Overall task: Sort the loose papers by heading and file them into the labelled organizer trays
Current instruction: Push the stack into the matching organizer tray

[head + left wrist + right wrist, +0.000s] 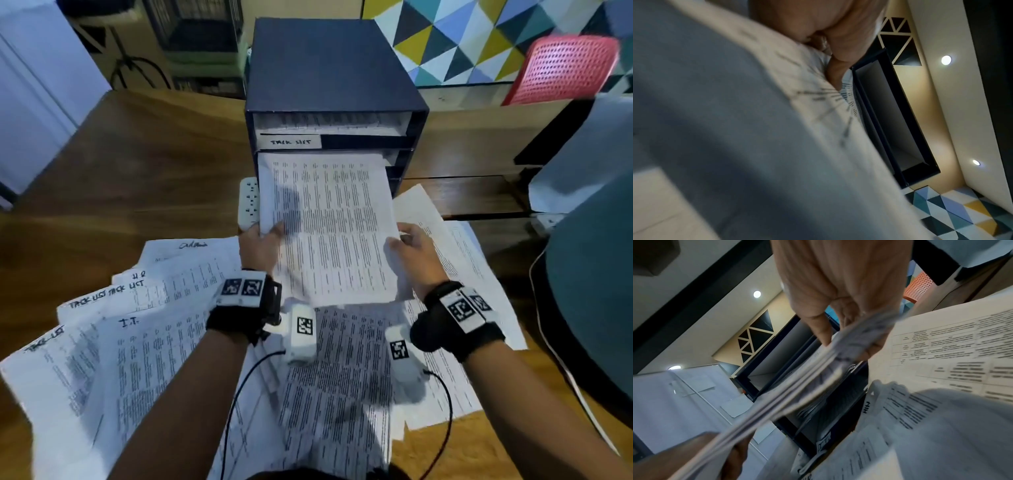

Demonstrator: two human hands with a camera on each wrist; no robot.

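A dark blue organizer [329, 68] with stacked trays stands at the back of the wooden desk; its upper tray bears a "TACK LIST" label [291, 141]. Both hands hold a thin stack of printed sheets [329, 219] whose far end sits inside the tray below that label. My left hand [263, 240] pinches the stack's left edge, thumb on top. My right hand [411, 246] pinches the right edge. In the right wrist view the stack [807, 379] runs edge-on into the organizer [777, 356], fingers [873, 345] beneath it. The left wrist view shows the thumb [836, 69] on paper.
Loose papers [113, 342] with handwritten headings fan out on the desk at left, more [462, 308] lie under and right of the hands. A white power strip [248, 202] lies beside the organizer. A red chair [565, 68] and a grey shape [589, 240] stand at right.
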